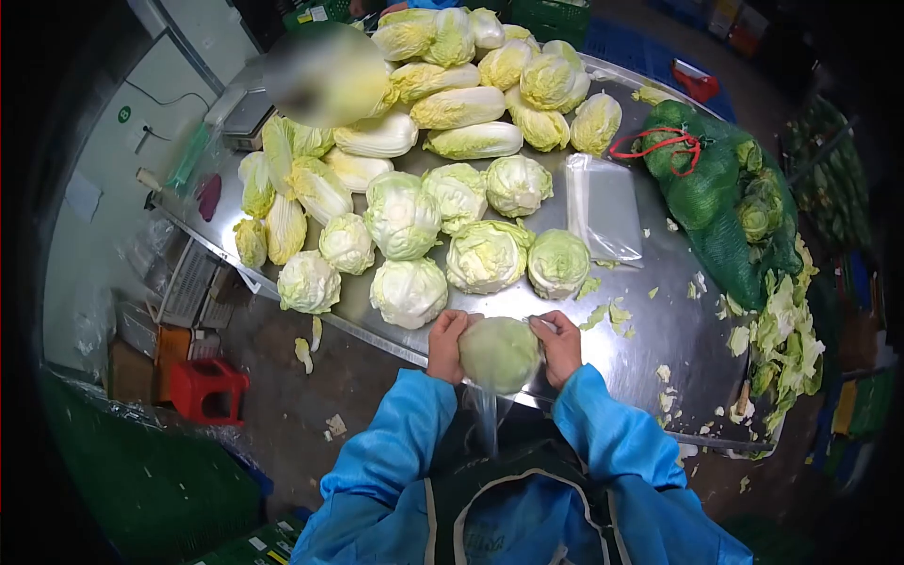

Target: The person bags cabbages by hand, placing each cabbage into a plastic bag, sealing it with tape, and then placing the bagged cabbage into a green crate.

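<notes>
At the near edge of the steel table, a round green cabbage sits inside a clear plastic bag, whose loose end hangs down toward my apron. My left hand is closed on the bag at the cabbage's left side. On the other side, my right hand pinches the bag, thumb and fingers together. Just beyond my hands stand several round cabbages, among them a pale one and a greener one. A stack of flat clear bags lies farther right.
Many napa cabbages cover the far part of the steel table. To the right is a green mesh sack of cabbages, with trimmed leaves below it. A red stool stands on the floor at left.
</notes>
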Demonstrator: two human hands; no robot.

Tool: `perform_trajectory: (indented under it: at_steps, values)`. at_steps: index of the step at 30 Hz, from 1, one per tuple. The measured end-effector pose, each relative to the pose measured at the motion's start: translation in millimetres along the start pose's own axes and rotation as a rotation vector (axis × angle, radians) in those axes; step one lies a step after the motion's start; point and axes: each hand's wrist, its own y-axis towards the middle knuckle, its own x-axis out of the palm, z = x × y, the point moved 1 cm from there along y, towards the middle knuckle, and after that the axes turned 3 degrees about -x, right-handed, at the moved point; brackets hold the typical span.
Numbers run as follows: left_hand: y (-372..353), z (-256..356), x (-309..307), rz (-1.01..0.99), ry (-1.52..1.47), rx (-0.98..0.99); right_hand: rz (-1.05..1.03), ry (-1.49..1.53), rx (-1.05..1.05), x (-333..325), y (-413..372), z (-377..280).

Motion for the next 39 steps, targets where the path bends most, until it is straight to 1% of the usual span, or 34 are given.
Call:
perform_trajectory:
  at_steps: [2, 3, 4, 6, 7, 8, 9, 10, 11, 12, 13, 14, 16, 17, 18, 20, 21, 22, 24, 25, 26, 27, 28, 29, 30, 31, 32, 33, 34, 35, 36, 38, 39]
  values:
    - [-17.5, 27.5, 21.8, -0.207, -0.067, 0.074, -0.066, 0.221, -0.185, 4.8, -21.8, -42.5]
    - [-24.2, 42.1, 36.2, -0.31, -0.128, 0.113, -0.126, 0.225, -0.281, 3.8, -31.3, -66.9]
    - [-30.3, 56.7, 49.8, -0.337, -0.123, 0.118, -0.166, 0.16, -0.364, 1.2, -38.1, -86.9]
    - [-45.6, 92.5, 78.0, -0.615, -0.139, 0.256, -0.248, 0.062, -0.476, -2.5, -62.9, -133.9]
    - [-57.8, 114.4, 93.0, -0.819, -0.114, 0.339, -0.32, 0.041, -0.635, -3.7, -75.5, -157.4]
    - [-63.9, 132.5, 107.8, -0.856, -0.103, 0.341, -0.386, 0.013, -0.792, -4.8, -87.2, -177.0]
    - [-69.5, 149.4, 124.7, -0.977, -0.051, 0.417, -0.353, -0.055, -0.921, -6.2, -94.0, -192.3]
    - [-78.7, 163.9, 142.5, -1.096, -0.002, 0.493, -0.33, -0.058, -0.946, -4.0, -91.1, -203.9]
    - [-90.7, 172.5, 164.2, -0.765, 0.201, 0.564, -0.184, -0.044, -0.949, -0.1, -85.4, -216.6]
    - [-88.8, 175.1, 186.5, -0.817, 0.126, 0.509, -0.038, -0.026, -0.951, -1.1, -82.4, -225.6]
    - [-87.6, 174.2, 193.8, -0.847, 0.15, 0.406, -0.036, 0.097, -0.83, -5.6, -72.1, -222.6]
    - [-84.7, 176.2, 203.1, -0.878, 0.176, 0.311, -0.016, 0.098, -0.868, -12.8, -78.2, -222.9]
    - [-95.3, 183.8, 203.3, -1.067, 0.239, 0.491, -0.067, 0.178, -0.925, -18.5, -95.7, -229.7]
    - [-104.0, 187.4, 202.0, -1.192, 0.217, 0.516, -0.115, 0.171, -0.992, -20.2, -116.3, -236.1]
    - [-119.1, 192.4, 207.9, -1.298, 0.257, 0.581, -0.089, 0.175, -1.003, -23.8, -129.8, -245.9]
    - [-131.5, 194.9, 229.8, -1.369, 0.297, 0.697, -0.272, 0.126, -0.984, -33.3, -145.8, -267.3]
    - [-133.2, 198.7, 241.8, -1.267, 0.348, 0.585, -0.231, 0.174, -0.85, -33.2, -147.4, -278.7]
    - [-126.5, 194.4, 255.8, -1.279, 0.275, 0.584, -0.193, 0.216, -0.834, -32.5, -147.8, -287.1]
    - [-137.3, 200.0, 262.9, -1.459, 0.347, 0.995, -0.109, -0.065, -0.983, -42.6, -187.4, -303.6]
    - [-153.2, 203.8, 265.1, -1.6, 0.343, 1.069, -0.087, -0.077, -1.0, -46.5, -187.5, -311.0]
    - [-152.1, 199.8, 276.8, -1.617, 0.328, 1.051, -0.081, -0.252, -1.21, -48.6, -188.5, -316.9]
    - [-150.6, 190.9, 288.0, -1.519, 0.32, 0.973, -0.079, -0.429, -1.386, -49.1, -191.5, -314.9]
    - [-149.9, 183.4, 293.6, -1.428, 0.32, 0.9, 0.08, -0.648, -1.179, -38.1, -193.4, -317.8]
    - [-157.4, 184.3, 295.7, -1.482, 0.326, 1.019, 0.127, -0.538, -1.259, -42.9, -202.6, -319.4]
    - [-162.8, 186.8, 301.2, -1.539, 0.319, 1.145, 0.131, -0.369, -1.288, -53.2, -207.7, -320.9]
    - [-153.2, 184.1, 310.6, -1.572, 0.324, 1.255, 0.131, -0.202, -1.323, -62.2, -213.2, -321.8]
    - [-142.5, 177.1, 316.2, -1.585, 0.335, 1.348, 0.143, -0.212, -1.289, -63.3, -212.2, -318.2]
    - [-141.5, 171.5, 321.9, -1.592, 0.331, 1.317, 0.151, -0.549, -1.374, -58.7, -208.7, -317.5]
    - [-143.1, 168.1, 330.2, -1.64, 0.296, 1.344, 0.164, -0.889, -1.446, -57.0, -206.0, -315.2]
    - [-142.1, 163.8, 337.8, -1.694, 0.262, 1.364, 0.272, -0.697, -1.289, -63.0, -212.9, -309.6]
    - [-136.1, 156.1, 344.2, -1.703, 0.262, 1.334, 0.37, -0.476, -1.147, -69.0, -220.1, -302.5]
    - [-122.4, 135.1, 346.7, -1.727, 0.42, 1.446, 0.382, -0.675, -1.188, -84.3, -210.1, -278.8]
    - [-118.7, 125.1, 347.2, -1.728, 0.435, 1.413, 0.28, -0.854, -1.207, -88.1, -204.0, -264.4]
